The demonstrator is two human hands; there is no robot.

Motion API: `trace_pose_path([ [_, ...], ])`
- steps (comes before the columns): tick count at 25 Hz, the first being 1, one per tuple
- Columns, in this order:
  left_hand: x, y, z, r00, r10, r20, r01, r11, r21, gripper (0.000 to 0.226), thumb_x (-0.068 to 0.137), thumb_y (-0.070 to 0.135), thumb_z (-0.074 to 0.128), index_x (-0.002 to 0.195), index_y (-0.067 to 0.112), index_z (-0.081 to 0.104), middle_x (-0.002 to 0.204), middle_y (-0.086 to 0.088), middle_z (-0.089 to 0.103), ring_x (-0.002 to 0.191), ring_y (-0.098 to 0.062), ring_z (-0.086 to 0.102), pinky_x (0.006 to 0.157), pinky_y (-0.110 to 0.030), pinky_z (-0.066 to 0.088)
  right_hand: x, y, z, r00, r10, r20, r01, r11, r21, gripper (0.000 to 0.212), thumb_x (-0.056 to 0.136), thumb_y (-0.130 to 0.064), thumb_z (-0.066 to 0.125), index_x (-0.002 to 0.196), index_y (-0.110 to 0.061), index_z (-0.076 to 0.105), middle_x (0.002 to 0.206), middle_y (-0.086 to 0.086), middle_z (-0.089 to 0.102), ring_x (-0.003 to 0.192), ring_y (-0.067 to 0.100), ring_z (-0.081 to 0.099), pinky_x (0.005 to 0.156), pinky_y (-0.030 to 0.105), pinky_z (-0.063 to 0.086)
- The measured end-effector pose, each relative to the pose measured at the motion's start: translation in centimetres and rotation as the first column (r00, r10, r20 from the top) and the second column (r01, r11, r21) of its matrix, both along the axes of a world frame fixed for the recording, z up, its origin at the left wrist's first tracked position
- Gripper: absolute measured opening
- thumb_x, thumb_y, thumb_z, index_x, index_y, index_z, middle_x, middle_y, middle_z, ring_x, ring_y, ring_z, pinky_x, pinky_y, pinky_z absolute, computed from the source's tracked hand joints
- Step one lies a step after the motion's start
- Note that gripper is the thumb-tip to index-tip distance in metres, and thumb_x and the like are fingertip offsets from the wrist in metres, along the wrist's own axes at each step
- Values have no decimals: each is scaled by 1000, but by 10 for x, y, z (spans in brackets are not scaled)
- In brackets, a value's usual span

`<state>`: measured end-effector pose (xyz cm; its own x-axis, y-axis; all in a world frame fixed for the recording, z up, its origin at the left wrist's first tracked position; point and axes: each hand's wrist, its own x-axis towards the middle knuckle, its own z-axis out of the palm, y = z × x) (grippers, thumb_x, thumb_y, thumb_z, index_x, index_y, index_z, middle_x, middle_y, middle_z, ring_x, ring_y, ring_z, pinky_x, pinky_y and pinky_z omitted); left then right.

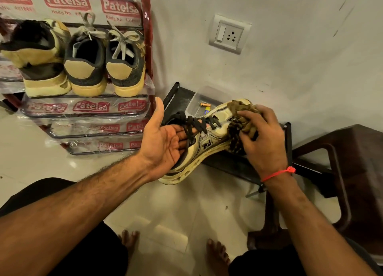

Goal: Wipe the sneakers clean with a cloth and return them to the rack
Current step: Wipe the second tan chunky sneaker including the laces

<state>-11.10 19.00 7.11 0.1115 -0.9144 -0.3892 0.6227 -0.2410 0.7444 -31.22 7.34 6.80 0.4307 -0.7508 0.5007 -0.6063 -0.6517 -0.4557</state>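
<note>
On the rack point(148, 47), three shoes are shelved; a sneaker point(209, 138) is gripped by the left hand point(163, 140), cloth point(246, 120) clutched by the right hand point(263, 138).

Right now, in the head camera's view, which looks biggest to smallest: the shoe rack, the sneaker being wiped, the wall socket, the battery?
1. Shoe rack
2. Sneaker, held up nearer the camera, so it may look oversized
3. Wall socket
4. Battery, plainly smallest
</note>
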Motion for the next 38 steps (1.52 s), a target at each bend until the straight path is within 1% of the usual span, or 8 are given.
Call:
trace_pose_path([
  [4, 0, 1, 0, 1000, -18, 17, 18, 1000, 10, 106, 85, 88, 20, 120, 1, 68, 107, -15, 75, 93, -22, 72, 78, -28, 57, 29, 47, -23, 926, 347, -150, -358, 932, -54, 41, 80, -12, 65, 121, -6, 66, 132, 18, 52, 123, 31, 52, 105, 34, 46],
  [9, 5, -1, -3, 996, -10, 89, 10, 1000, 3, 111, 84, 89, 15, 130, 1, 64, 118, -14, 73, 101, -18, 73, 93, -31, 51, 1, 4, -3, 1000, -18, 14, 18, 1000, 0, 48, 72, 4, 76, 118, -11, 69, 127, 14, 55, 120, 24, 51, 106, 34, 47],
  [15, 7, 0, 0, 995, 33, 94, -32, 999, -9, 104, 88, 84, 11, 112, 1, 69, 79, -6, 76, 58, -7, 69, 54, -13, 53, 21, 32, -20, 952, 269, -149, -286, 952, -107, 40, 78, -3, 74, 118, -6, 68, 129, 19, 54, 122, 29, 51, 102, 38, 49],
  [18, 9, -1, -4, 989, 47, 142, -47, 999, -8, 106, 87, 85, 9, 120, 4, 69, 101, -9, 78, 75, -9, 73, 77, -26, 52, -4, 1, -4, 999, -35, 18, 35, 999, 0, 46, 73, 3, 77, 116, -11, 69, 127, 14, 55, 120, 24, 51, 103, 40, 49],
  [24, 10, -1, -5, 997, 0, 82, 1, 1000, -16, 109, 83, 90, 22, 122, 0, 71, 123, -20, 70, 109, -27, 68, 97, -35, 48, 26, 41, -20, 930, 343, -134, -354, 933, -66, 40, 81, -11, 66, 121, -6, 67, 130, 19, 53, 123, 31, 53, 104, 34, 47],
  [28, 8, -2, -5, 990, 5, 142, 1, 999, -39, 96, 88, 82, 24, 116, 5, 73, 116, -15, 74, 85, -13, 70, 83, -31, 45, 2, 6, -7, 1000, -3, 16, 3, 1000, 25, 48, 73, 1, 78, 118, -11, 68, 127, 14, 54, 120, 20, 48, 105, 33, 46],
  [33, 9, -1, -6, 994, 9, 105, -5, 999, -35, 112, 84, 89, 15, 122, -1, 70, 120, -20, 71, 100, -24, 73, 86, -30, 53, 28, 46, -24, 942, 306, -136, -312, 949, -29, 49, 76, -5, 76, 124, -6, 66, 131, 18, 51, 124, 28, 50, 105, 29, 44],
  [38, 8, -1, -7, 989, -6, 145, 12, 999, -42, 88, 85, 76, 38, 124, 4, 69, 114, -14, 74, 87, -14, 68, 87, -33, 45, -1, -1, -8, 997, -66, 39, 65, 998, 28, 47, 71, 2, 77, 116, -12, 70, 124, 13, 55, 117, 25, 54, 103, 17, 39],
])
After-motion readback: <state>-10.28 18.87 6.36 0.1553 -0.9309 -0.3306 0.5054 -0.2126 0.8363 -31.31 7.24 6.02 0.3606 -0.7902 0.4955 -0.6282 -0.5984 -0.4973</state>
